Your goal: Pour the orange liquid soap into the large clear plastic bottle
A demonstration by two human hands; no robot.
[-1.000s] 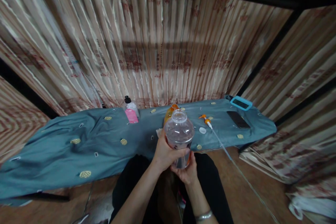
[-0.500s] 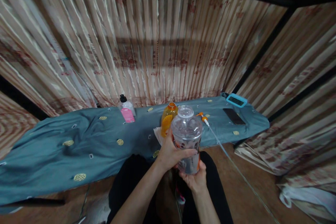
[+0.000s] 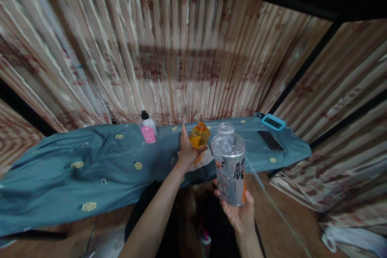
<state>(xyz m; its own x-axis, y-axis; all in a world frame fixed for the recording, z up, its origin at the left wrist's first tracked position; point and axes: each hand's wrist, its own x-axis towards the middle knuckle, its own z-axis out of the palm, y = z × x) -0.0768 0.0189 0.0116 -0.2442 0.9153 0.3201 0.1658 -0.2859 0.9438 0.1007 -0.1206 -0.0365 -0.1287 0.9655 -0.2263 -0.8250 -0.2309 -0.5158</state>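
My right hand (image 3: 238, 215) is wrapped round the base of a large clear plastic bottle (image 3: 229, 169), which is upright, capless and printed with black and orange marks. My left hand (image 3: 188, 151) is apart from that bottle, its fingers stretched out along the near left side of an amber bottle (image 3: 200, 135) and its thumb pointing right across the front. I cannot tell whether it touches the amber bottle. That bottle has an uncovered neck and orange contents, and stands on or by a white cloth or tissue (image 3: 205, 164).
A pink-labelled bottle with a black cap (image 3: 148, 132) stands at the left on the blue-grey tablecloth (image 3: 111, 157). To the right lie a dark phone (image 3: 270, 140) and a blue-framed device (image 3: 273, 122). A pale tube (image 3: 273, 201) runs down over the front edge. Curtains (image 3: 181, 68) hang behind.
My left hand has let go of the clear bottle and moved left to the amber bottle. My right hand has moved the clear bottle a little to the right, hiding the orange pump head.
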